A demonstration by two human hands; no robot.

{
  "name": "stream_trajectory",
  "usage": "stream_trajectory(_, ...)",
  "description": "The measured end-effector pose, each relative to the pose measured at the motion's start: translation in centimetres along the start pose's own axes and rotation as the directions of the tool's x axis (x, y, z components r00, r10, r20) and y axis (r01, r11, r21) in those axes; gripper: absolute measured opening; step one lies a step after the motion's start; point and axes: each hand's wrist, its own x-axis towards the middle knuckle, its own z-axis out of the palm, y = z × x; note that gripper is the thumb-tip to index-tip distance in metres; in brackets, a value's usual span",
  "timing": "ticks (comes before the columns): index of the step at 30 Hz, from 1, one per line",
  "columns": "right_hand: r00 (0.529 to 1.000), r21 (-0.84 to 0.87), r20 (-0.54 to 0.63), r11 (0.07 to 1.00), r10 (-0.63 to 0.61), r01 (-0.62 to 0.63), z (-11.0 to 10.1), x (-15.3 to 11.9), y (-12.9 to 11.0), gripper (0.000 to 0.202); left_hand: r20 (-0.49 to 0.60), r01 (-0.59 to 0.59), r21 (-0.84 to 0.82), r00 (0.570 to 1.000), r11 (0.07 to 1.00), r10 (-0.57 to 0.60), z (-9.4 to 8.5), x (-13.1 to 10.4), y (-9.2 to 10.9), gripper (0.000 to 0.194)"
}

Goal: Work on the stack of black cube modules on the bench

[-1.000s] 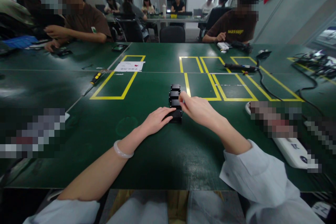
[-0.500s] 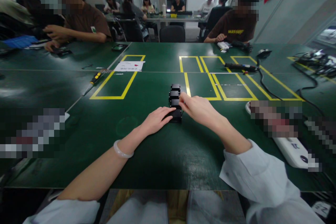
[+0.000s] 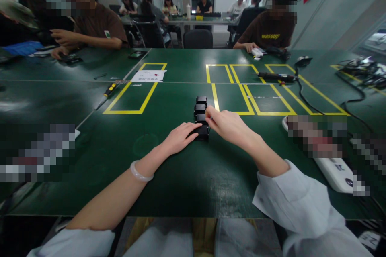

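Several small black blocks (image 3: 202, 132) stand in a row that runs away from me over the green table. From the left, my left hand (image 3: 177, 138) reaches the near end of this row, its fingers stretched out and its fingertips touching the nearest blocks. On the other side my right hand (image 3: 227, 125) is closed, fingers curled together against the right edge of the blocks. Whatever those curled fingers may pinch is hidden from view.
Yellow tape rectangles (image 3: 126, 112) mark the green table (image 3: 181, 184). A yellow-black screwdriver (image 3: 111, 88) and a paper sheet (image 3: 150, 76) lie left. To the right are a black rod-shaped tool (image 3: 276, 77), cables (image 3: 362, 74) and a white device (image 3: 334, 172). Co-workers sit opposite.
Both my hands and the black blocks stay in place. Across the table, the hand of the person on the right has shifted slightly toward the small white object.
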Motion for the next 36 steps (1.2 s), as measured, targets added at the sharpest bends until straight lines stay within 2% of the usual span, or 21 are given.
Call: stream_trajectory(36,1.0,0.041,-0.008,0.999,-0.016,0.016,0.03,-0.12,-0.13,0.024,-0.012,-0.018,0.002,1.0,1.0,0.018,0.22,0.11,-0.21,0.04)
